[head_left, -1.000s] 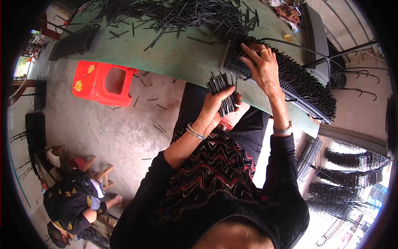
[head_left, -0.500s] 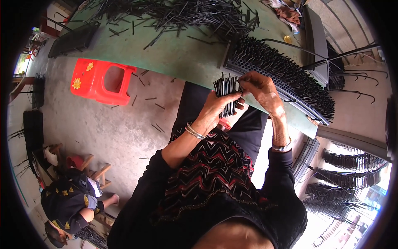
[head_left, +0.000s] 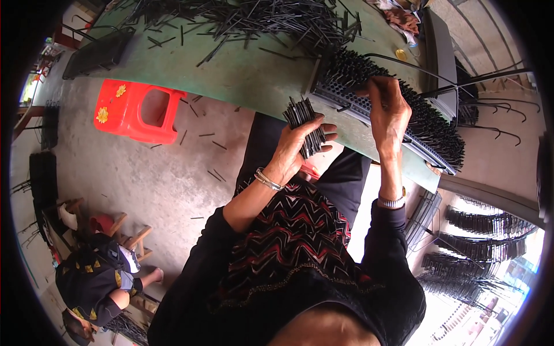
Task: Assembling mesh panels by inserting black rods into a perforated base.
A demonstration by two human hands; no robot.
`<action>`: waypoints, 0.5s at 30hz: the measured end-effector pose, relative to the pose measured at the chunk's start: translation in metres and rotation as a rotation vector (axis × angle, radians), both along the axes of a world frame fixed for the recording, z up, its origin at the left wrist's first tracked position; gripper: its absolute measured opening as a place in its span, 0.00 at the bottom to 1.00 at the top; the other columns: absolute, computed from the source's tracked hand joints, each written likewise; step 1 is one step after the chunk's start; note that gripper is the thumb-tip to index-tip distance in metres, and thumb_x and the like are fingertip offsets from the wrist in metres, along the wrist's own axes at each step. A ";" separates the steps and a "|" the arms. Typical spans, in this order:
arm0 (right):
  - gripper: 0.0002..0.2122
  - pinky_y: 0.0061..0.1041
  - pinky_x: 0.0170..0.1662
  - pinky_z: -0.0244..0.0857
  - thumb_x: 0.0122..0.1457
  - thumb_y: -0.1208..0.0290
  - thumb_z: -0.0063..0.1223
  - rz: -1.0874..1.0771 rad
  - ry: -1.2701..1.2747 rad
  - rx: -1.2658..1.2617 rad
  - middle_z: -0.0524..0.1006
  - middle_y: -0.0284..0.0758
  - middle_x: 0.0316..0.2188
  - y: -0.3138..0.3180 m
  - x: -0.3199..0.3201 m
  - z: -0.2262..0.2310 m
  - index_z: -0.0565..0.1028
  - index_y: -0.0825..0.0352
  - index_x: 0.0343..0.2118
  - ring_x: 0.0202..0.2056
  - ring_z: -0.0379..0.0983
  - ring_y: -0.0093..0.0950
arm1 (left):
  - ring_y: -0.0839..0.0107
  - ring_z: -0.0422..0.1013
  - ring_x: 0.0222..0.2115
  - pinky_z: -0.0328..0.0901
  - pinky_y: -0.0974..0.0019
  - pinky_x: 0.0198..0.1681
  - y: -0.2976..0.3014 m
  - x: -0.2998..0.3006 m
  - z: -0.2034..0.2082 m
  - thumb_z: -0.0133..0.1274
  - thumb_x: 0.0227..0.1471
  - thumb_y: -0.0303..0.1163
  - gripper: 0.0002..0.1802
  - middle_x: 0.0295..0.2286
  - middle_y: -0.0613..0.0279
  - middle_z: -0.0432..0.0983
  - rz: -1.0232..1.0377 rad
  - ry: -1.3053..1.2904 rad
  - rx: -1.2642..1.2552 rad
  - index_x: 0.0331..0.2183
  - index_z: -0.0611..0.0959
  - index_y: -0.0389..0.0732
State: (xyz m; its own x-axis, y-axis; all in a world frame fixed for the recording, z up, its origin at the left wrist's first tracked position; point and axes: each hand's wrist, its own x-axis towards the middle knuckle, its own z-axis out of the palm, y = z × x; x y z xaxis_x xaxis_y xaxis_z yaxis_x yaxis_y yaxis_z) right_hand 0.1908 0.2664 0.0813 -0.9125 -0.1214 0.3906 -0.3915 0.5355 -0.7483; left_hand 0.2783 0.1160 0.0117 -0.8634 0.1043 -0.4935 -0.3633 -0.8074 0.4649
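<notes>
My left hand is closed around a bundle of thin black sticks, just past the table's near edge and above my lap. Its thumb presses across the bundle and the fingertips show on the far side. My right hand is over a long rack packed with upright black sticks, its fingers pinched together at the rack's near rows. What lies between those fingertips is too small and hidden to make out. The rack has a perforated side and lies slantwise along the table's right part.
Loose black sticks lie heaped on the green table. A red plastic stool stands on the floor to the left, with scattered sticks nearby. Another person sits at lower left. Racks of hanging dark pieces are at lower right.
My right hand has moved from the bundle up and right to the rack. My left hand, still gripping the bundle, has shifted slightly left and tilted it.
</notes>
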 end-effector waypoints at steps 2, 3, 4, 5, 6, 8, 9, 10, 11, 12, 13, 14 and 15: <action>0.04 0.15 0.34 0.66 0.59 0.79 0.50 -0.010 0.033 0.001 0.81 0.33 0.25 -0.002 -0.012 -0.015 0.73 0.69 0.36 0.30 0.76 0.16 | 0.63 0.77 0.30 0.73 0.61 0.31 0.002 0.001 -0.003 0.56 0.53 0.33 0.10 0.29 0.56 0.78 -0.018 0.009 -0.013 0.35 0.79 0.38; 0.04 0.15 0.32 0.66 0.59 0.78 0.50 -0.021 0.067 0.001 0.80 0.33 0.25 -0.002 -0.017 -0.022 0.73 0.69 0.36 0.30 0.76 0.16 | 0.64 0.76 0.29 0.73 0.61 0.34 0.003 0.001 -0.005 0.55 0.54 0.34 0.10 0.28 0.59 0.77 -0.037 0.019 -0.026 0.36 0.78 0.39; 0.04 0.15 0.31 0.66 0.59 0.78 0.51 -0.021 0.049 -0.025 0.81 0.33 0.25 -0.005 -0.020 -0.025 0.73 0.69 0.36 0.29 0.76 0.16 | 0.64 0.76 0.29 0.73 0.61 0.34 0.002 0.001 -0.007 0.55 0.54 0.34 0.10 0.28 0.59 0.77 -0.034 0.019 -0.025 0.36 0.78 0.39; 0.04 0.15 0.31 0.66 0.59 0.78 0.51 -0.018 0.049 -0.024 0.81 0.33 0.25 -0.004 -0.022 -0.024 0.73 0.69 0.36 0.29 0.76 0.16 | 0.67 0.75 0.27 0.72 0.63 0.32 0.001 0.002 -0.009 0.55 0.54 0.34 0.09 0.26 0.61 0.76 -0.050 0.029 -0.051 0.35 0.79 0.39; 0.04 0.15 0.31 0.66 0.59 0.78 0.51 -0.014 0.051 0.014 0.81 0.33 0.25 -0.003 -0.023 -0.023 0.73 0.69 0.36 0.29 0.76 0.16 | 0.70 0.74 0.25 0.71 0.65 0.31 0.000 0.002 -0.010 0.56 0.53 0.34 0.09 0.23 0.63 0.75 -0.066 0.038 -0.077 0.34 0.79 0.39; 0.04 0.15 0.32 0.66 0.59 0.78 0.51 -0.013 0.051 0.054 0.81 0.33 0.25 -0.003 -0.023 -0.019 0.73 0.69 0.36 0.28 0.76 0.16 | 0.72 0.72 0.22 0.69 0.68 0.27 0.002 0.003 -0.010 0.57 0.52 0.35 0.10 0.22 0.62 0.75 -0.033 0.039 -0.098 0.32 0.79 0.38; 0.04 0.15 0.32 0.66 0.59 0.78 0.51 -0.005 0.061 0.061 0.80 0.33 0.25 -0.004 -0.022 -0.019 0.73 0.69 0.36 0.28 0.76 0.16 | 0.73 0.71 0.19 0.68 0.70 0.23 0.002 0.003 -0.010 0.58 0.51 0.35 0.11 0.20 0.62 0.75 -0.002 0.040 -0.121 0.29 0.79 0.37; 0.04 0.15 0.32 0.67 0.59 0.78 0.51 0.003 0.073 0.068 0.80 0.34 0.25 -0.004 -0.022 -0.018 0.73 0.69 0.36 0.28 0.77 0.16 | 0.73 0.71 0.19 0.68 0.70 0.23 0.002 0.003 -0.011 0.58 0.51 0.35 0.11 0.20 0.62 0.75 -0.002 0.041 -0.120 0.29 0.79 0.37; 0.04 0.15 0.32 0.67 0.59 0.78 0.51 0.002 0.073 0.069 0.80 0.34 0.25 -0.004 -0.022 -0.020 0.73 0.69 0.36 0.28 0.77 0.16 | 0.73 0.71 0.19 0.67 0.71 0.22 0.002 0.002 -0.012 0.58 0.51 0.35 0.11 0.20 0.62 0.75 -0.001 0.061 -0.120 0.29 0.79 0.37; 0.04 0.15 0.31 0.67 0.59 0.77 0.51 0.010 0.052 0.056 0.80 0.34 0.25 -0.003 -0.023 -0.023 0.73 0.69 0.36 0.28 0.77 0.16 | 0.74 0.71 0.19 0.66 0.71 0.22 0.002 0.002 -0.013 0.58 0.51 0.35 0.11 0.21 0.62 0.75 0.000 0.082 -0.120 0.29 0.79 0.37; 0.04 0.16 0.31 0.66 0.59 0.77 0.51 0.020 0.030 0.043 0.80 0.34 0.25 -0.003 -0.023 -0.025 0.73 0.69 0.36 0.28 0.77 0.17 | 0.74 0.71 0.19 0.66 0.71 0.22 0.002 0.002 -0.012 0.58 0.51 0.35 0.11 0.21 0.62 0.75 0.001 0.081 -0.120 0.29 0.79 0.37; 0.04 0.16 0.31 0.66 0.59 0.77 0.51 0.021 0.029 0.043 0.80 0.34 0.25 -0.002 -0.024 -0.025 0.73 0.69 0.36 0.28 0.77 0.17 | 0.74 0.71 0.19 0.66 0.71 0.22 0.002 0.001 -0.010 0.58 0.51 0.35 0.11 0.21 0.61 0.76 0.008 0.071 -0.120 0.29 0.79 0.36; 0.04 0.16 0.31 0.66 0.59 0.77 0.52 0.036 0.056 0.090 0.80 0.34 0.25 -0.002 -0.025 -0.023 0.73 0.69 0.36 0.28 0.77 0.17 | 0.74 0.71 0.19 0.66 0.71 0.22 0.002 0.001 -0.009 0.58 0.51 0.34 0.10 0.21 0.60 0.76 0.014 0.061 -0.121 0.29 0.79 0.36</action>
